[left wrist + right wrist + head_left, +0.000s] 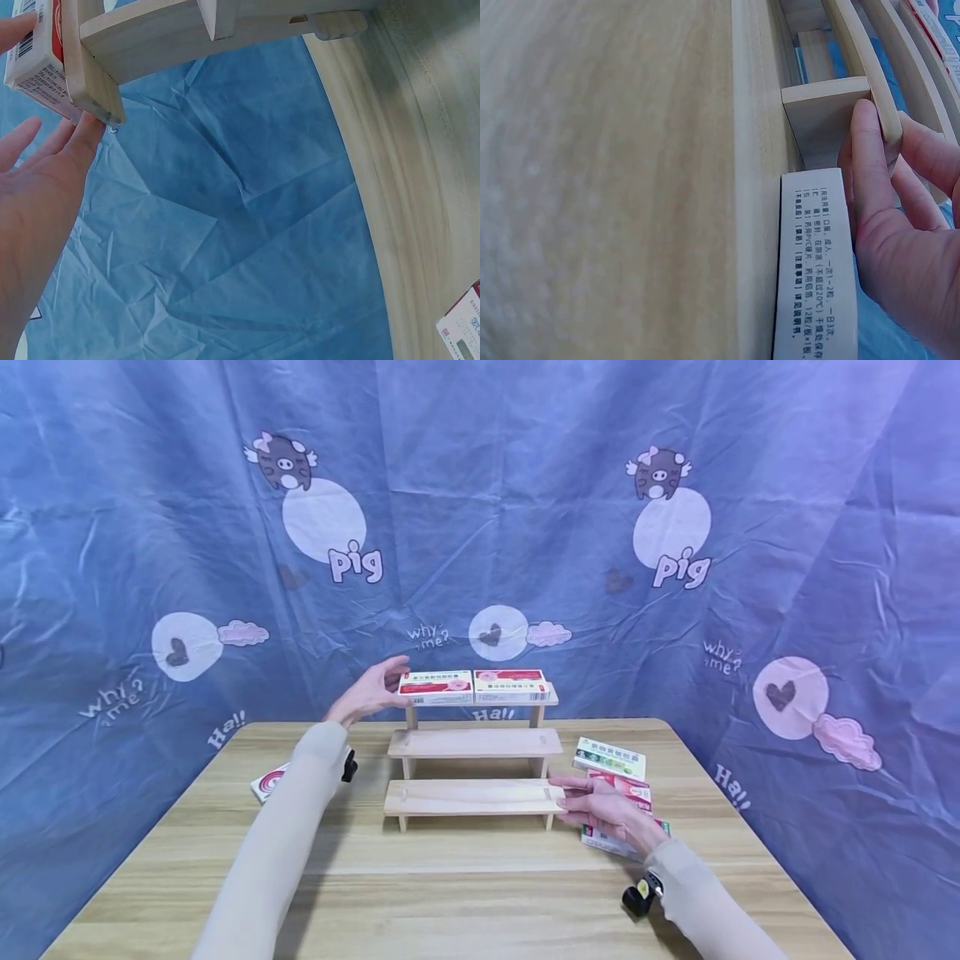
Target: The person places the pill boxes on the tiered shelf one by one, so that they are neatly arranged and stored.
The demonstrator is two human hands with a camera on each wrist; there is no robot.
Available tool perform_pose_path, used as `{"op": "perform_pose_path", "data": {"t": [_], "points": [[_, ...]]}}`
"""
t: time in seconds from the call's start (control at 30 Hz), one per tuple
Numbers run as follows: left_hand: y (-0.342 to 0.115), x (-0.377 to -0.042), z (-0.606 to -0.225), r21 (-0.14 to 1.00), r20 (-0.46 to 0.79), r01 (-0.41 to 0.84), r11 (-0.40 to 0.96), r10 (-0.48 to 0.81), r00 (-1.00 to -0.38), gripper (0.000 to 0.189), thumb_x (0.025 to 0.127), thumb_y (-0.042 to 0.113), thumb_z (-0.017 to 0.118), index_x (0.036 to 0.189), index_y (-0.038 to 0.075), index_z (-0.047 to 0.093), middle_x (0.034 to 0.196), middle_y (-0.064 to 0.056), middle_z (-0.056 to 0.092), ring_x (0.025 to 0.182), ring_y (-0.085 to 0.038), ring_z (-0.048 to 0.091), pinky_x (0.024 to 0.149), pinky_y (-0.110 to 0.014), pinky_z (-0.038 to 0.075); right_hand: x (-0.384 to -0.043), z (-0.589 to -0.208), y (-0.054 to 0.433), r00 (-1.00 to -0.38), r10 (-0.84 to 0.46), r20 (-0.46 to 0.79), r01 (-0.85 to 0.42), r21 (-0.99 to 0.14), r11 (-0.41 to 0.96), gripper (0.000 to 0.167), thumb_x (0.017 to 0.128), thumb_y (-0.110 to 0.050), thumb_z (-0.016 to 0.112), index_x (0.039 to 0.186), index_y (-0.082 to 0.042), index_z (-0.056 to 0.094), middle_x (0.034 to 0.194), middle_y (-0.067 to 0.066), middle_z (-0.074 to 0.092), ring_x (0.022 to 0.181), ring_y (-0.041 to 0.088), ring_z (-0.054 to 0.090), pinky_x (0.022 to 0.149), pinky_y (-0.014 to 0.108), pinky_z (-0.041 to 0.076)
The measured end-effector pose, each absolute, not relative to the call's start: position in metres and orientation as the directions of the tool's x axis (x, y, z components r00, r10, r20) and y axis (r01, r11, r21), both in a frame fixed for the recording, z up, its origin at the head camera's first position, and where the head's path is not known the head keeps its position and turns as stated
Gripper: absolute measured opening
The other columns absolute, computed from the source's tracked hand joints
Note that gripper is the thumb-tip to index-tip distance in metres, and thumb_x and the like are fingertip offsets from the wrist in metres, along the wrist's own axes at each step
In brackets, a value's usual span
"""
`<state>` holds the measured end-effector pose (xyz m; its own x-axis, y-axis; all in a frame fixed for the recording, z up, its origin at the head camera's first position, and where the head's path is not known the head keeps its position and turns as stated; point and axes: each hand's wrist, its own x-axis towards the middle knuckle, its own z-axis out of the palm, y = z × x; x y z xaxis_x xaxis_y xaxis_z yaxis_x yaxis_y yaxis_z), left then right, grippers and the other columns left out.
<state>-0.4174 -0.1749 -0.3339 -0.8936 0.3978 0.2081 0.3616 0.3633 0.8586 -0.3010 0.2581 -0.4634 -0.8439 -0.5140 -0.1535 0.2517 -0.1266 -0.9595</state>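
A three-tier wooden display stand (474,797) is on the table. Two red-and-white medicine boxes lie side by side on its top tier, a left box (435,687) and a right box (513,686). My left hand (372,688) is at the left end of that tier; in the left wrist view one fingertip touches the end of the left box (37,64), while other fingers reach the shelf's end. My right hand (611,814) pinches the right end of the lowest tier, with the board (866,64) between thumb and fingers in the right wrist view.
Right of the stand lie a green-and-white box (611,758), a red box (630,787) and another box (600,841) partly under my right hand. A white box with a red pattern (267,782) lies left, partly behind my left sleeve. A blue curtain (480,527) hangs behind the table.
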Motion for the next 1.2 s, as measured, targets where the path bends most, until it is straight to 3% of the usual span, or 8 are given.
{"op": "perform_pose_path", "data": {"t": [0.27,0.87,1.2], "points": [[-0.1757,-0.4219,-0.3376,0.876,0.210,0.352,0.329,0.396,-0.894,0.096,0.076,-0.008,0.072,0.155,-0.001,0.017,0.152,-0.033,0.028,0.142,-0.044,0.032,0.122,-0.049,0.027,-0.3002,-0.4630,0.2566,-0.864,-0.472,-0.179,0.271,-0.953,-0.134,0.056,0.094,0.008,0.055,0.146,0.008,0.036,0.120,0.012,0.066,0.105,0.023,0.068,0.096,0.035,0.056],[-0.1742,-0.4172,-0.3373,0.881,0.212,0.346,0.323,0.384,-0.899,0.098,0.076,-0.009,0.073,0.155,0.000,0.016,0.151,-0.033,0.030,0.141,-0.044,0.033,0.120,-0.048,0.030,-0.2995,-0.4628,0.2563,-0.868,-0.462,-0.182,0.265,-0.957,-0.121,0.056,0.094,0.008,0.054,0.146,0.008,0.035,0.120,0.012,0.065,0.104,0.021,0.068,0.093,0.033,0.057],[-0.1781,-0.4164,-0.3431,0.891,0.185,0.283,0.354,0.286,-0.940,0.097,0.078,0.017,0.083,0.153,-0.001,0.024,0.152,-0.025,0.038,0.139,-0.037,0.041,0.117,-0.046,0.037,-0.3001,-0.4647,0.2564,-0.868,-0.462,-0.184,0.264,-0.957,-0.116,0.056,0.094,0.007,0.053,0.147,0.008,0.034,0.120,0.011,0.065,0.105,0.022,0.068,0.094,0.034,0.057]]}}
